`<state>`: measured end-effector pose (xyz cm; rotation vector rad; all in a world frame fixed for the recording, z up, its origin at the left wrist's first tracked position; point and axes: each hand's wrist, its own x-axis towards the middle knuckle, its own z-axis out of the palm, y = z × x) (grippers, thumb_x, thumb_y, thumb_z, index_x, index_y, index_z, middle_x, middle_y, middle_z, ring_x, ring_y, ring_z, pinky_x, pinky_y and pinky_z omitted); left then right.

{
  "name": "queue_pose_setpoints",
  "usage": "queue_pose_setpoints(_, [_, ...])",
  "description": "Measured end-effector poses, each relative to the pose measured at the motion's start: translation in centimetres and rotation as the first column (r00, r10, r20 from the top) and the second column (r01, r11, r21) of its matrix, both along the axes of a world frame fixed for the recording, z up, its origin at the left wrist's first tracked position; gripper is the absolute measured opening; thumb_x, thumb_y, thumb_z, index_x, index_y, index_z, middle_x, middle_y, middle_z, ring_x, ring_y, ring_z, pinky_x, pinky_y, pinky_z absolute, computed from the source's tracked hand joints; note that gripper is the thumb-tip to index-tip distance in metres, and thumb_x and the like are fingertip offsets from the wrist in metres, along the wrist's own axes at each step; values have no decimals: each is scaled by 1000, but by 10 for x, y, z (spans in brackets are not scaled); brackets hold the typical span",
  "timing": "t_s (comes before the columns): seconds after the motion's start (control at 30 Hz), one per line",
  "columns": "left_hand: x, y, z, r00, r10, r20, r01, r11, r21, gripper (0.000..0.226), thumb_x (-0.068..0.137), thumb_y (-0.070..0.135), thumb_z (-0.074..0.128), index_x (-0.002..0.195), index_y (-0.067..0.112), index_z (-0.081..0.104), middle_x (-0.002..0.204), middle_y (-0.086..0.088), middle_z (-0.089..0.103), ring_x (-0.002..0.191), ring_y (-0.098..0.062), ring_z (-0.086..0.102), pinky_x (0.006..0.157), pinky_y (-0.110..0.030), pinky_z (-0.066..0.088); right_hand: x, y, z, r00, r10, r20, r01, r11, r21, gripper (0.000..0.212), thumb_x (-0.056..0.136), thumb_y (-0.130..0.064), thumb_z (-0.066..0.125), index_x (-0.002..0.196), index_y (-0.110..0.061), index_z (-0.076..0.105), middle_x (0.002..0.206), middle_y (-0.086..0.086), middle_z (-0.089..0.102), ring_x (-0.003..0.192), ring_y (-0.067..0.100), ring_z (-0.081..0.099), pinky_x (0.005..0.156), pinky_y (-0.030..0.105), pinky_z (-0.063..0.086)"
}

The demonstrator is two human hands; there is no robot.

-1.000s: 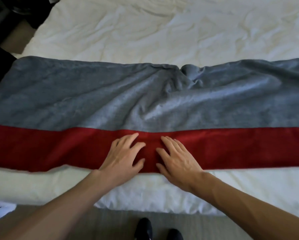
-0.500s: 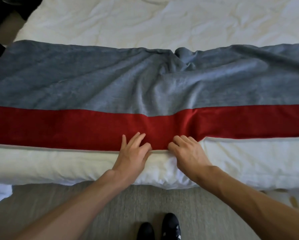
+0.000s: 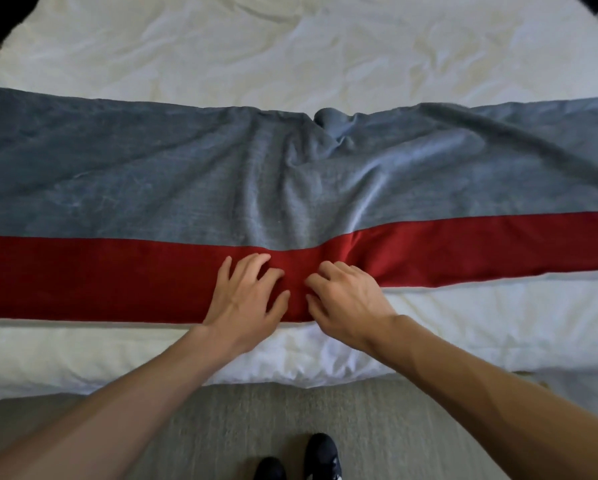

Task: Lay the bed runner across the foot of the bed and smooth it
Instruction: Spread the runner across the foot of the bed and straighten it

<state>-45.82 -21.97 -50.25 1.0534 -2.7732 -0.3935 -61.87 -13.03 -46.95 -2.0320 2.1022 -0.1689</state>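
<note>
Head view, from the foot of the bed. Nearest the viewer, two dark shoes stand on grey carpet. Beyond them is the foot edge of the bed, in white.

Both forearms reach forward to the middle of the bed runner, which lies crosswise over the foot of the bed and runs out of view at both sides. The left hand rests on the runner's near red band with fingers spread and slightly bent, fingertips on the cloth. The right hand, just beside it but not touching, has its fingers curled onto the same band. Whether it pinches the fabric or only presses cannot be told.

Judged progress: the laying is done and the smoothing is not. The red band dips toward the hands at centre, and creases fan up through the grey panel to a pucker on its far edge. Right of centre, the near edge sits farther up the bed than on the left. The rumpled white cover lies beyond. No container appears.
</note>
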Motion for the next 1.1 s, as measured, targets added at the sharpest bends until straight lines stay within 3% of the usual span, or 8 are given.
queue_pose_setpoints(0.1, [-16, -12, 5, 1000, -20, 4, 20, 999, -34, 41, 85, 42, 47, 113, 17, 63, 130, -10, 53, 123, -24, 47, 106, -53, 28, -13, -11, 6, 999, -15, -36, 15, 1000, -4, 21, 88, -29, 48, 90, -13, 62, 88, 6, 59, 79, 26, 56, 70, 38, 44])
queue_pose_setpoints(0.33, [-69, -43, 9, 998, -43, -54, 40, 998, -57, 34, 82, 31, 62, 110, 11, 65, 124, -14, 56, 119, -30, 51, 101, -56, 34, -64, -40, 6, 994, -53, -100, 54, 999, 2, 31, 91, -37, 37, 102, -18, 59, 99, 3, 58, 92, 24, 56, 80, 35, 41])
queue_pose_setpoints(0.5, [-129, -74, 16, 996, -44, -74, 38, 997, -68, 36, 81, 32, 56, 109, 10, 65, 122, -13, 58, 116, -30, 52, 98, -53, 38, -113, -69, 6, 993, -108, -39, 105, 992, -63, 22, 89, -29, 50, 87, -10, 61, 87, 9, 59, 82, 29, 57, 73, 40, 44])
queue_pose_setpoints(0.67, [-190, -117, 23, 997, -29, -65, 24, 996, -83, 38, 84, 34, 48, 110, 11, 64, 121, -12, 58, 115, -29, 52, 97, -50, 39, -177, -110, 10, 991, -119, -67, 116, 992, -43, 23, 88, -28, 48, 94, -10, 61, 93, 11, 59, 86, 31, 55, 76, 42, 43])
queue_pose_setpoints(0.87, [-249, -163, 24, 987, 19, -156, -37, 993, -116, 21, 83, 7, 63, 103, 9, 69, 110, -11, 64, 104, -32, 58, 87, -47, 42, -247, -152, 9, 980, -176, -96, 180, 983, 28, 27, 89, -28, 43, 107, -14, 58, 107, 7, 56, 99, 28, 52, 86, 40, 39])
queue_pose_setpoints(0.97, [-267, -184, 24, 995, 52, -84, -66, 982, -175, 28, 81, 6, 66, 109, 8, 65, 113, -10, 64, 95, -34, 59, 77, -45, 44, -271, -177, 5, 968, -232, -98, 242, 965, 103, 31, 93, -22, 41, 121, -15, 51, 121, 8, 52, 105, 30, 52, 89, 39, 40])
queue_pose_setpoints(1.1, [-291, -218, 15, 982, 75, 171, -31, 969, -244, 44, 85, 23, 62, 125, 14, 48, 124, -1, 54, 100, -26, 50, 82, -38, 37, -298, -218, -2, 960, -278, -30, 277, 935, 222, 54, 89, -6, 44, 139, -22, 35, 143, 13, 29, 101, 39, 57, 80, 44, 48])
